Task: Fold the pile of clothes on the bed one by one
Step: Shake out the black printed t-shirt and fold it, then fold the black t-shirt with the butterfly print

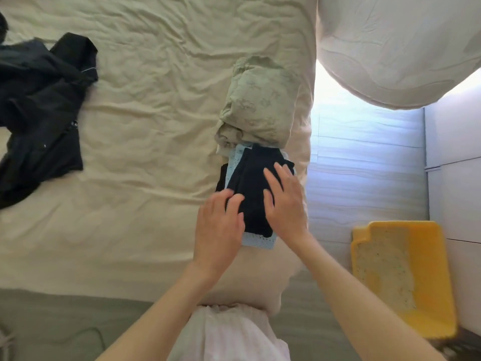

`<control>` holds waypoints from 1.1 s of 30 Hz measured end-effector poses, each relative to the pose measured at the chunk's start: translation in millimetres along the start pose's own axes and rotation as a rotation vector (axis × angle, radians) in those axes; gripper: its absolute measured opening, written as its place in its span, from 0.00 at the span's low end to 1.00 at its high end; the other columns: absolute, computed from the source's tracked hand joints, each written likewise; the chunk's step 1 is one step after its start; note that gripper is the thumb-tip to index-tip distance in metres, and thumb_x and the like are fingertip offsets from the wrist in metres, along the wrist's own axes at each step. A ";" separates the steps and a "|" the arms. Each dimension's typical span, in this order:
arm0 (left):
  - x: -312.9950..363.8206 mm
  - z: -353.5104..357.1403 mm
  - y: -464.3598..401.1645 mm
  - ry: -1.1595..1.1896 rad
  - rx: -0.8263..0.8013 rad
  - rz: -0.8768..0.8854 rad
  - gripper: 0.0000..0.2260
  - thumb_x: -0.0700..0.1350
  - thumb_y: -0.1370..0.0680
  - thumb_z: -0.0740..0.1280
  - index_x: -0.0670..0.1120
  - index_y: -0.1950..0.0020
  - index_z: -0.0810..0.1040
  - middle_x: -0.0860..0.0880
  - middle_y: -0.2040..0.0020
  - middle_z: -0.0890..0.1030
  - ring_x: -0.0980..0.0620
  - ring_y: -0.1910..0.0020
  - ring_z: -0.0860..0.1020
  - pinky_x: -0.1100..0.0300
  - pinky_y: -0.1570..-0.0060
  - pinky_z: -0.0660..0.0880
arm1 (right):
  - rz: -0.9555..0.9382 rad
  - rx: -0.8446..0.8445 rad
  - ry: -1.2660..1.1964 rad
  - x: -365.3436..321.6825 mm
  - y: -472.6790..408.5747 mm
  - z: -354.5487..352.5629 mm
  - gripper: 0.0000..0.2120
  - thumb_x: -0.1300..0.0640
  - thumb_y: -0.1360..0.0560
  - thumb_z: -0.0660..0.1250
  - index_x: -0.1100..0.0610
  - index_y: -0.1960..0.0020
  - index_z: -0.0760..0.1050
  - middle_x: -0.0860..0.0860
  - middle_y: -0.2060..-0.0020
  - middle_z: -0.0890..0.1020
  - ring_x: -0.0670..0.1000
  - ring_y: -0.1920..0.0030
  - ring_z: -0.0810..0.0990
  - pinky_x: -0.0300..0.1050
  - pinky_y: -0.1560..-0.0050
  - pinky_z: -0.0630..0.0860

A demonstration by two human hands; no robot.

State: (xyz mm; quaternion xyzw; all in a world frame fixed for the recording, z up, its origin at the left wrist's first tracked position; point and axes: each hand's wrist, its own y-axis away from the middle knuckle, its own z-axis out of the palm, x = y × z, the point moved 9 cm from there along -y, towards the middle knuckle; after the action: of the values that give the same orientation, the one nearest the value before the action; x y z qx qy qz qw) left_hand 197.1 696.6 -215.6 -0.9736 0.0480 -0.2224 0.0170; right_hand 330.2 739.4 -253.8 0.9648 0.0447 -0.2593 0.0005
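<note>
Both flat hands, left hand and right hand, press the soft, light folded black garment; probably best gripped by its edges.

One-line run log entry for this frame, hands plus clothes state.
left hand: flat on dark folded garment | right hand: flat on same | under it: light blue garment | unfolded: black pile

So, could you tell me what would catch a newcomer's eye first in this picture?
Probably the two hands, left hand and right hand, pressing flat on a dark folded garment atop a light blue piece near the bed's right edge. Next, the black clothes pile at the far left of the cream sheet, and the yellow tray on the floor.
</note>
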 end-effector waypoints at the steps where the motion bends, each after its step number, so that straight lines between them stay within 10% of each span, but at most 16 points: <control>1: 6.7 12.2 -6.1 -0.080 -0.077 0.097 0.17 0.41 0.26 0.67 0.43 0.37 0.75 0.42 0.36 0.75 0.40 0.36 0.72 0.48 0.41 0.73 | 0.010 -0.062 0.053 2.9 9.1 9.0 0.21 0.62 0.22 0.63 0.60 0.29 0.68 0.60 0.29 0.67 0.60 0.27 0.62 0.57 0.26 0.57; 5: -16.0 74.0 -5.8 -0.245 -0.541 0.099 0.26 0.52 0.18 0.53 0.50 0.22 0.48 0.48 0.22 0.44 0.46 0.23 0.43 0.47 0.26 0.47 | 0.064 -0.325 0.212 26.7 20.0 41.9 0.26 0.53 0.18 0.52 0.51 0.22 0.49 0.53 0.23 0.48 0.53 0.23 0.43 0.51 0.24 0.42; 9: -32.7 78.8 -4.3 -0.220 -0.627 0.051 0.27 0.55 0.18 0.53 0.53 0.22 0.46 0.51 0.22 0.42 0.48 0.23 0.40 0.46 0.27 0.43 | 0.019 -0.419 0.296 24.9 14.4 46.1 0.28 0.48 0.18 0.51 0.49 0.22 0.45 0.51 0.22 0.45 0.52 0.23 0.41 0.53 0.26 0.38; 17: -70.4 -18.1 24.7 -0.126 -0.421 0.006 0.26 0.55 0.19 0.56 0.53 0.23 0.52 0.49 0.22 0.46 0.47 0.23 0.41 0.47 0.27 0.41 | -0.079 -0.350 0.281 -59.2 27.8 7.2 0.31 0.44 0.20 0.57 0.49 0.22 0.48 0.52 0.22 0.49 0.54 0.23 0.44 0.55 0.26 0.37; 33: -358.6 -264.5 304.8 0.067 -0.032 -0.624 0.28 0.57 0.20 0.55 0.56 0.23 0.48 0.51 0.22 0.42 0.55 0.28 0.32 0.53 0.31 0.31 | -0.514 -0.416 0.265 -449.5 130.8 119.3 0.31 0.39 0.21 0.53 0.48 0.23 0.51 0.51 0.23 0.52 0.52 0.23 0.46 0.56 0.27 0.39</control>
State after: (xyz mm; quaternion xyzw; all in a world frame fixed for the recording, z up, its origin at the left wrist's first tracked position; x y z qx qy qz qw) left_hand -265.5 426.4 -148.7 -0.9336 -0.2491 -0.2481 -0.0692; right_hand -105.4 567.6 -135.0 0.9265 0.3376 -0.1088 0.1256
